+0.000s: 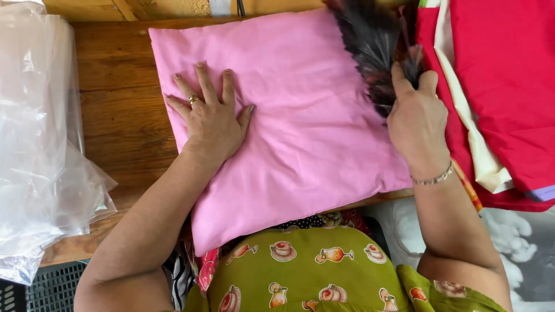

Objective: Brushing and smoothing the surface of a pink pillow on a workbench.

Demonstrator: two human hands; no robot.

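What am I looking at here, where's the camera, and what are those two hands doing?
There is no machine here: a person works with bare hands, and the single picture comes from a camera worn on their head, looking down. A pink pillow lies on a wooden table. The left hand rests flat on the pillow, fingers spread, with a ring on one finger. The right hand, with a bracelet at the wrist, grips a dark feather duster whose feathers lie over the pillow's upper right corner. Clear plastic sheeting sits to the left, and folded red fabric lies to the right.
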